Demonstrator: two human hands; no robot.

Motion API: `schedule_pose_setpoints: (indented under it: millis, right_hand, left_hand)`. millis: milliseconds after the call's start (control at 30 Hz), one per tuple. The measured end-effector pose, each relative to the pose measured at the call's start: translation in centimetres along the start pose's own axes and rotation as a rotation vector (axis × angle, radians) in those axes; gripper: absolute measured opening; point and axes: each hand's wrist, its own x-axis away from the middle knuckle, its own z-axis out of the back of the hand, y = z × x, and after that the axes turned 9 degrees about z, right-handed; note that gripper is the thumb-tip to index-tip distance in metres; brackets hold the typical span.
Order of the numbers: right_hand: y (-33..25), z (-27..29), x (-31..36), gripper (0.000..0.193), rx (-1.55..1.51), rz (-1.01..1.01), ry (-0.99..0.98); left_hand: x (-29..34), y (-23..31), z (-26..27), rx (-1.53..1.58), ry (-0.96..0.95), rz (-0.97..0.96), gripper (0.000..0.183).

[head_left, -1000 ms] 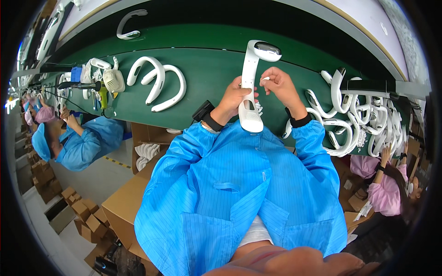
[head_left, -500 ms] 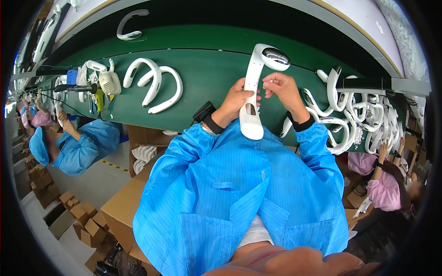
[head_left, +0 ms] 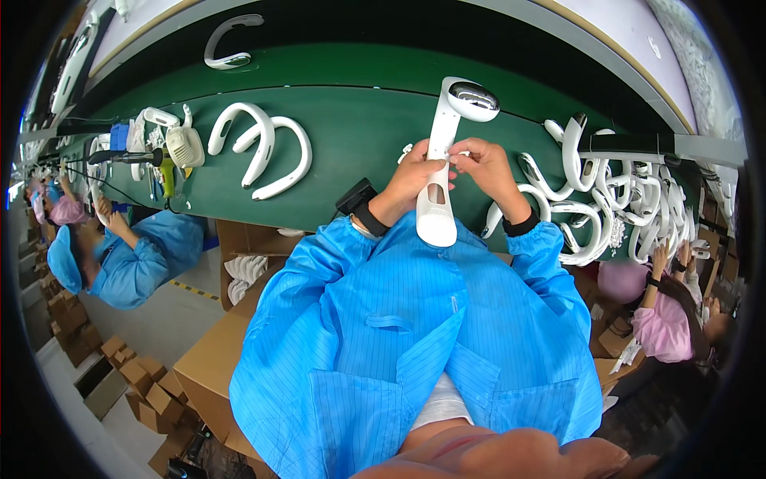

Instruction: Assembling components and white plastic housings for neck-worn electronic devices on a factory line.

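Observation:
In front of my chest I hold a white neck fan [head_left: 439, 215], its perforated end toward me and its shiny chrome end pointing away. My left hand [head_left: 411, 177] is closed round the middle of its band, the thumb lying across it. My right hand [head_left: 482, 164] is pinched against the band's right side, just above my left thumb. What is between those fingertips, if anything, is too small to make out. Small white pieces [head_left: 407, 152] lie on the table beside my left hand.
Two white neck fans [head_left: 281, 158] lie on the green table [head_left: 351, 120] to the left, near a green-and-black power tool [head_left: 167, 172]. A heap of neck fans [head_left: 630, 199] fills the right side. Co-workers sit at both sides; a cardboard box [head_left: 215, 343] stands at lower left.
My right hand has moved left, from beside the neck fan to touching its band. The small white pieces beside my left hand now show. The fan has barely shifted.

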Motion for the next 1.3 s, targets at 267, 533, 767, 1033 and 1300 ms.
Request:
schedule_pose_setpoints:
  millis: [267,533,767,1033,1300]
  right_hand:
    - [0.2,1.1,1.0,0.013,-0.265,-0.047,0.037]
    - [-0.8,1.5,1.3,0.016,-0.555,-0.126,0.108]
    - [2.0,2.4,1.9,0.019,-0.524,-0.093,0.071]
    - [0.5,3.0,2.2,0.015,-0.336,-0.184,0.148]
    - [1.1,1.7,2.6,0.027,-0.194,-0.007,0.124]
  left_hand:
    - [-0.1,-0.2,-0.1,-0.039,0.020,-0.002,0.046]
    - [-0.4,-0.1,-0.4,-0.019,0.022,0.034,0.049]
    - [-0.6,-0.2,-0.3,-0.008,0.016,0.042,0.048]
    - [-1.0,-1.0,0.2,-0.022,0.037,0.089,0.047]
    - [-1.1,-1.6,-0.1,-0.006,0.032,0.094,0.048]
